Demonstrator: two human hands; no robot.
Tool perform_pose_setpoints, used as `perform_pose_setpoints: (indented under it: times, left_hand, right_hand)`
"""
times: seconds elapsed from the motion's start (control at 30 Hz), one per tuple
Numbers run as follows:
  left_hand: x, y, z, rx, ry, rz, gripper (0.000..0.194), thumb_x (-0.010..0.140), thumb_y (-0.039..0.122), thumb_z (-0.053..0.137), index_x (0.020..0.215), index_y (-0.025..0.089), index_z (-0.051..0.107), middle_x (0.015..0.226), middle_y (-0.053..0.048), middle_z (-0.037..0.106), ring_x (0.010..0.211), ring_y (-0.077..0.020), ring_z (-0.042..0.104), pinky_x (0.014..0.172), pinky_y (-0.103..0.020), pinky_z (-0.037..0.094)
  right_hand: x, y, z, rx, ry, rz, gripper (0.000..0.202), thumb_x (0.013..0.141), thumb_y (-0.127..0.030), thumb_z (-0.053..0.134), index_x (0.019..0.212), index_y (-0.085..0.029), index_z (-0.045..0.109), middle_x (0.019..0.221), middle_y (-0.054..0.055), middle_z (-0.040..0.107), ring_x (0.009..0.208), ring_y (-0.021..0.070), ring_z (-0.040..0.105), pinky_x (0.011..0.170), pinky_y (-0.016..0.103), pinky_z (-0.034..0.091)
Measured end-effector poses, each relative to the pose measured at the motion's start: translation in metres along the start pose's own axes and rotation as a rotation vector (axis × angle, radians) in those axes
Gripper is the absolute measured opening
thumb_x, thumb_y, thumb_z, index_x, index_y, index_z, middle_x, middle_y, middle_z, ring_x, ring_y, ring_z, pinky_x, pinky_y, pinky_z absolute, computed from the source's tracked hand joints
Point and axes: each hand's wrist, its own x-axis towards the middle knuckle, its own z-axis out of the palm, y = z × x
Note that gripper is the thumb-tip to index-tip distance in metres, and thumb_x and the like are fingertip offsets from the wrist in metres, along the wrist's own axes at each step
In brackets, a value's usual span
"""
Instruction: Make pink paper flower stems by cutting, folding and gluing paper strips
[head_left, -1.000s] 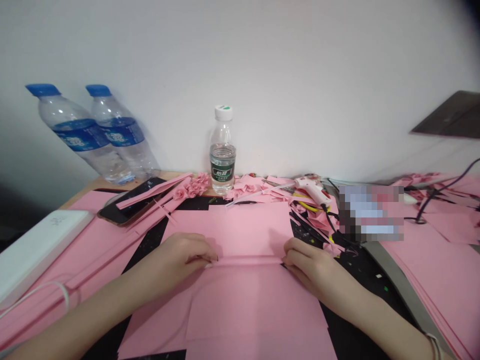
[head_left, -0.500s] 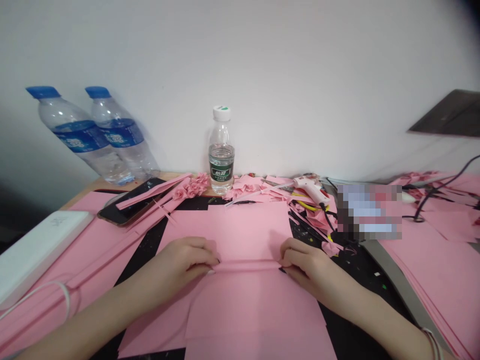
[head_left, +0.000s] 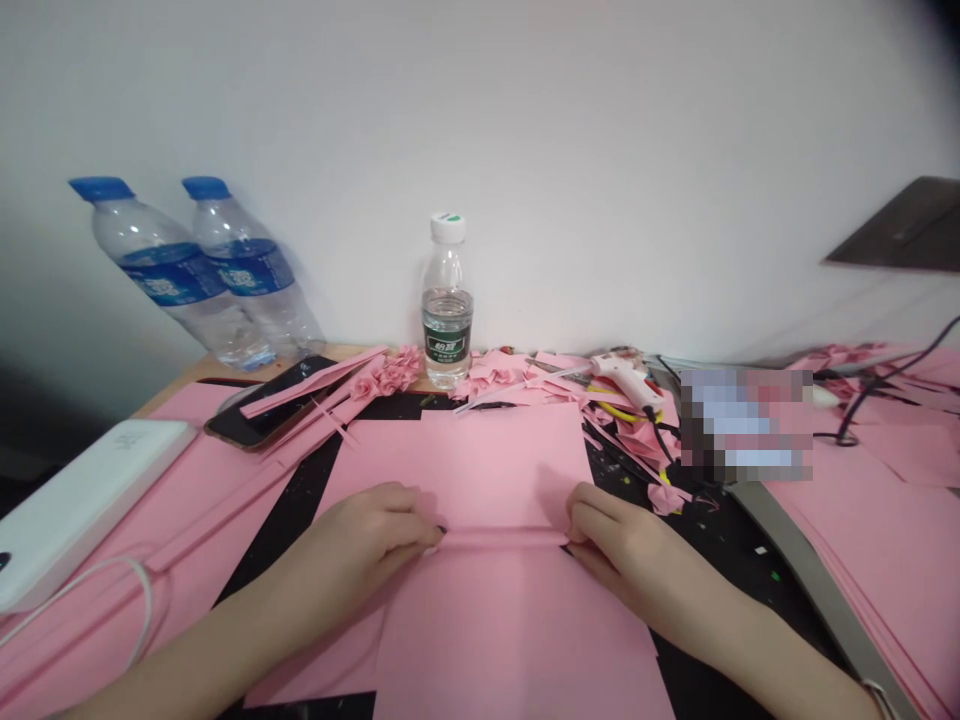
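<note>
A sheet of pink paper (head_left: 502, 465) lies in front of me over other pink sheets (head_left: 517, 640), its near edge turned up into a narrow fold. My left hand (head_left: 390, 525) pinches the fold's left end between thumb and fingers. At the right end, my right hand (head_left: 604, 530) is closed on the same fold in a like pinch. Between the two hands the rolled edge runs nearly straight. Both sets of fingertips partly cover the paper's corners.
Behind the paper stand a small water bottle (head_left: 448, 310) and a white glue gun (head_left: 626, 380) among pink scraps. Two large bottles (head_left: 169, 275) lean at left, near a phone (head_left: 262, 405) and a white power bank (head_left: 97, 500). Stacked pink sheets (head_left: 885, 540) lie at right.
The whole view has shifted slightly, so things appear a little further right. Both hands keep their pinch on the fold, with little other visible movement.
</note>
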Motion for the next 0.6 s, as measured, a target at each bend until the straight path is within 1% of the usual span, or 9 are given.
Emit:
perform_pose_setpoints:
  times: [0.07, 0.2, 0.27, 0.4, 0.5, 0.53, 0.6]
  left_hand:
    - [0.001, 0.001, -0.001, -0.003, -0.005, 0.007, 0.027, 0.096, 0.009, 0.049, 0.088, 0.021, 0.072, 0.087, -0.002, 0.069, 0.082, -0.0154, 0.061, 0.071, -0.024, 0.045]
    - [0.002, 0.004, 0.001, 0.133, 0.047, 0.088, 0.034, 0.097, 0.008, 0.041, 0.081, 0.018, 0.070, 0.077, -0.003, 0.065, 0.071, -0.0164, 0.055, 0.061, -0.026, 0.039]
    - [0.003, 0.005, 0.002, 0.150, 0.059, 0.100, 0.034, 0.099, 0.011, 0.041, 0.083, 0.017, 0.070, 0.078, -0.004, 0.065, 0.071, -0.0164, 0.055, 0.063, -0.026, 0.040]
    - [0.004, 0.010, 0.000, 0.064, 0.024, 0.053, 0.029, 0.098, 0.013, 0.046, 0.086, 0.019, 0.072, 0.086, -0.003, 0.070, 0.080, -0.0169, 0.061, 0.071, -0.026, 0.045]
    - [0.003, 0.018, -0.001, 0.113, -0.021, 0.009, 0.033, 0.096, 0.010, 0.043, 0.082, 0.018, 0.072, 0.080, -0.004, 0.066, 0.076, -0.0178, 0.058, 0.064, -0.026, 0.044]
    - [0.002, 0.020, -0.001, 0.143, -0.019, 0.013, 0.032, 0.096, 0.009, 0.044, 0.083, 0.017, 0.071, 0.080, -0.004, 0.065, 0.074, -0.0177, 0.057, 0.062, -0.026, 0.043]
    - [0.001, 0.022, -0.002, 0.153, -0.022, 0.003, 0.030, 0.095, 0.009, 0.044, 0.082, 0.017, 0.070, 0.084, -0.005, 0.066, 0.075, -0.0173, 0.057, 0.066, -0.026, 0.044]
  right_hand:
    - [-0.001, 0.001, -0.002, 0.047, 0.007, -0.006, 0.020, 0.090, -0.003, 0.053, 0.078, -0.019, 0.049, 0.089, 0.004, 0.056, 0.072, 0.0160, 0.058, 0.063, 0.026, 0.047]
    - [0.001, 0.004, -0.007, 0.141, -0.007, 0.019, 0.018, 0.091, -0.006, 0.056, 0.080, -0.019, 0.051, 0.087, 0.002, 0.056, 0.075, 0.0154, 0.058, 0.066, 0.025, 0.047]
    - [0.001, 0.004, -0.007, 0.127, -0.027, 0.029, 0.019, 0.091, -0.006, 0.056, 0.078, -0.019, 0.051, 0.086, 0.002, 0.056, 0.073, 0.0154, 0.058, 0.066, 0.026, 0.046]
    - [-0.004, 0.002, 0.001, 0.057, -0.043, 0.040, 0.021, 0.091, -0.004, 0.052, 0.077, -0.018, 0.049, 0.087, 0.004, 0.055, 0.068, 0.0152, 0.056, 0.062, 0.026, 0.046]
    - [-0.006, 0.001, 0.003, 0.077, -0.020, 0.036, 0.020, 0.094, -0.008, 0.051, 0.078, -0.018, 0.050, 0.087, 0.004, 0.056, 0.071, 0.0156, 0.058, 0.064, 0.027, 0.046]
    - [-0.005, 0.002, 0.002, 0.102, -0.016, 0.030, 0.020, 0.094, -0.009, 0.052, 0.077, -0.019, 0.049, 0.087, 0.003, 0.056, 0.072, 0.0156, 0.058, 0.065, 0.027, 0.046]
    - [-0.003, 0.003, 0.000, 0.142, -0.020, 0.019, 0.022, 0.092, -0.008, 0.056, 0.075, -0.019, 0.048, 0.085, 0.002, 0.055, 0.073, 0.0151, 0.057, 0.066, 0.026, 0.045]
